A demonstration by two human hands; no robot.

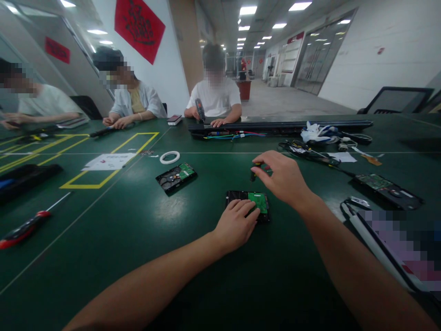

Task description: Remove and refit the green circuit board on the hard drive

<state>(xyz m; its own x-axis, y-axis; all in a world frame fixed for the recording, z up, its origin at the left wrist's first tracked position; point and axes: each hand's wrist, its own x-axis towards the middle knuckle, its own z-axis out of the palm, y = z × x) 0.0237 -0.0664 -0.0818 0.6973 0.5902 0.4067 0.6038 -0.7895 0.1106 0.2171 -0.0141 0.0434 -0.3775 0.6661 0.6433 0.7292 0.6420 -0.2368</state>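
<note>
A black hard drive with a green circuit board (262,202) lies on the dark green table in front of me. My left hand (239,223) rests on its left and front part, fingers spread over the casing and the board's edge. Just above and behind the drive, my right hand (280,177) pinches a short dark screwdriver with yellow bands (253,173) between thumb and fingers. The screwdriver stands roughly upright; its tip is too blurred to make out.
A second drive (176,178) and a white tape ring (170,157) lie ahead-left, a red-black screwdriver (27,227) far left. To the right are another drive (387,191), cables and a tablet-like device (379,248). Several people sit across the table.
</note>
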